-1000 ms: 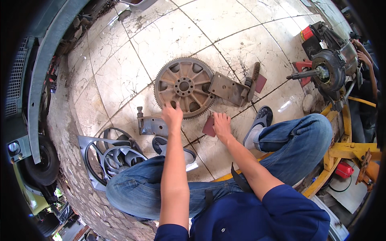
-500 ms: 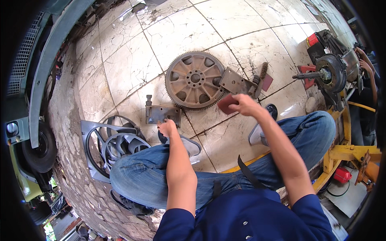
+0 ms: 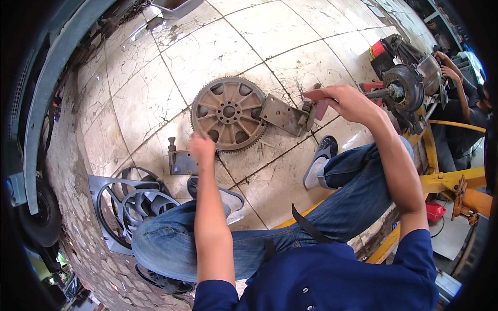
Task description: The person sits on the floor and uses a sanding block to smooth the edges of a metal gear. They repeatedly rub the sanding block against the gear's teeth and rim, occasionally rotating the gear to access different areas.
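Note:
My right hand (image 3: 348, 101) pinches a piece of dark red sandpaper (image 3: 317, 95), raised over the right side of the work spot. Motion blurs my left hand (image 3: 201, 146); it is by the lower left rim of a rusty toothed flywheel (image 3: 241, 123) lying flat on the tiles, and I cannot tell how its fingers are set. Partly behind that hand lies a metal bracket (image 3: 181, 163) with an upright bolt at its corner. A second rusty bracket (image 3: 280, 113) touches the flywheel's right side. Another reddish sheet (image 3: 321, 110) lies beyond it, partly under my right hand.
A grey fan shroud (image 3: 101, 194) with a fan stands left of my knee. At the right are a hub assembly (image 3: 402, 88), a yellow metal frame (image 3: 451, 180) and a co-worker's arms (image 3: 456, 78). A grey tray (image 3: 179, 8) sits at the far edge.
My left hand has left the bracket's lower edge and moved up towards the flywheel. My right hand has lifted away to the right with the sandpaper. The view has shifted.

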A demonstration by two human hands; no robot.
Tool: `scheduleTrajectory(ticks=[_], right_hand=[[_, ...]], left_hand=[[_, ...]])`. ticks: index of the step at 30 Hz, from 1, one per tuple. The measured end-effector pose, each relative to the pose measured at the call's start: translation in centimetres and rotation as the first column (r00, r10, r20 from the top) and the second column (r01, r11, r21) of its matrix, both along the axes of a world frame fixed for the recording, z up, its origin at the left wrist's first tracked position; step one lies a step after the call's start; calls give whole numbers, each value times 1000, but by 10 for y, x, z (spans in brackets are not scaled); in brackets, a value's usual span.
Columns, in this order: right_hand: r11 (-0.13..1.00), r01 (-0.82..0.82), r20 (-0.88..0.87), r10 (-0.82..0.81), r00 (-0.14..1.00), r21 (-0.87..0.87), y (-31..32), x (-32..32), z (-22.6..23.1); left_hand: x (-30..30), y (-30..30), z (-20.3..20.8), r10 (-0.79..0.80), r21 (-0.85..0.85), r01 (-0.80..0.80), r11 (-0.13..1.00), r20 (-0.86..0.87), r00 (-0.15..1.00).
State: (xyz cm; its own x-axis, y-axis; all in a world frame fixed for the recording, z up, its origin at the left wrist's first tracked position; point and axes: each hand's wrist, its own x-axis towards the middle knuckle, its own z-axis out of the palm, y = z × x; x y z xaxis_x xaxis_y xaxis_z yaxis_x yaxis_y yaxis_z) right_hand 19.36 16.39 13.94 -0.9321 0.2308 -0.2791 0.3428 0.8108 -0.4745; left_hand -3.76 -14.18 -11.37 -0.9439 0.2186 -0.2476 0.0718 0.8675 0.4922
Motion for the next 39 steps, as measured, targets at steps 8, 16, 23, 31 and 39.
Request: scheduleTrajectory(ticks=[8, 16, 23, 31, 39], right_hand=[[998, -51, -52, 52, 997, 23, 2, 3, -8], [999, -49, 50, 50, 998, -11, -3, 18, 14], [985, -96, -111, 112, 987, 142, -1, 28, 17], [976, -201, -117, 209, 971, 82, -30, 27, 30], [983, -184, 95, 182, 979, 12, -42, 4, 16]], left_hand=[[95, 69, -43, -698, -132, 686, 716, -161, 697], [108, 88, -50, -703, -264, 659, 704, -133, 698], [95, 92, -33, -602, -116, 592, 797, -79, 795], [-24, -12, -20, -160, -317, 139, 938, -44, 986], [-102, -104, -45, 212, -455, -159, 876, 67, 975]])
